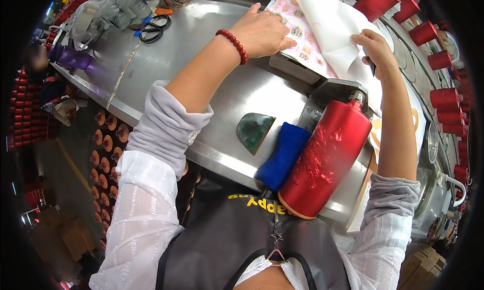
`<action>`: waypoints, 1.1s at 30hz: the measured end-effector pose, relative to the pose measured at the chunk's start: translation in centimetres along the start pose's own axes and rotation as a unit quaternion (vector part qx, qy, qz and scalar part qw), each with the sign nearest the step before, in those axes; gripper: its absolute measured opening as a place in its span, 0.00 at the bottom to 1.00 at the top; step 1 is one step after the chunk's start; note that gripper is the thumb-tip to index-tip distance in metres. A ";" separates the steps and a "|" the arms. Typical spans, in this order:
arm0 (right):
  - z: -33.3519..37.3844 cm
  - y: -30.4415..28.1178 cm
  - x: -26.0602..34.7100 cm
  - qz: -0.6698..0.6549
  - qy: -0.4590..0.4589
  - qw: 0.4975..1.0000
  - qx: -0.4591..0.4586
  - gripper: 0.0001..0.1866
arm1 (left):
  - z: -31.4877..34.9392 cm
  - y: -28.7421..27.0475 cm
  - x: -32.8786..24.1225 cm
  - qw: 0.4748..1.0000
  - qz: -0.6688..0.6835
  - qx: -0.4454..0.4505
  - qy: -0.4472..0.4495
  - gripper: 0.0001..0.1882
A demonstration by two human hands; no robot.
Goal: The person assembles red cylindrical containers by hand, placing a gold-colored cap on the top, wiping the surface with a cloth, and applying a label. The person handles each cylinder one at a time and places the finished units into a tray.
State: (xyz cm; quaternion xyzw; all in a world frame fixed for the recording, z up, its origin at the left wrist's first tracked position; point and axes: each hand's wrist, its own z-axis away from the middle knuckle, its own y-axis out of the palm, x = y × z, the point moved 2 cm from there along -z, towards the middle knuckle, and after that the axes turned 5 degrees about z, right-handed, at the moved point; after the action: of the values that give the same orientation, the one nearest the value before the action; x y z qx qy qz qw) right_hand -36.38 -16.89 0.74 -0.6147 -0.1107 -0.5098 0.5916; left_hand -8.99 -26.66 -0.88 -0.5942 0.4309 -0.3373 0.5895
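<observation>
A sheet with pink, red and green printed designs [303,44] lies on a stack at the far side of the metal table. My left hand [259,34] rests on its left edge with the fingers apart, holding nothing. Above the print, a white translucent cover sheet [327,25] is lifted and curled. The sheet's right edge is pinched in my right hand [377,50], where a small dark thing shows under the fingers. Nearer me, a red embossed bottle [327,159] lies tilted, its neck at a metal bracket [339,90].
Left of the bottle are a blue cloth-covered pad [284,156] and a dark green half-round scraper [255,132]. Black scissors [155,27] lie at the far left, near a purple bottle [73,57]. Red bottles [443,97] line a conveyor at right.
</observation>
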 end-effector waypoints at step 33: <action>4.8 -7.5 -1.7 0.206 -0.240 0.944 -0.096 0.26 | -13.8 -0.4 -4.6 0.943 0.327 -0.048 -0.018 0.21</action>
State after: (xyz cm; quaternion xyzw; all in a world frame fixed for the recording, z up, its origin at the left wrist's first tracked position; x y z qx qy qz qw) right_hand -40.33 -9.98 5.13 -0.7822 -0.0708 -0.2229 0.5775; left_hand -23.37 -28.13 1.05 -0.4541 0.6067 -0.0936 0.6457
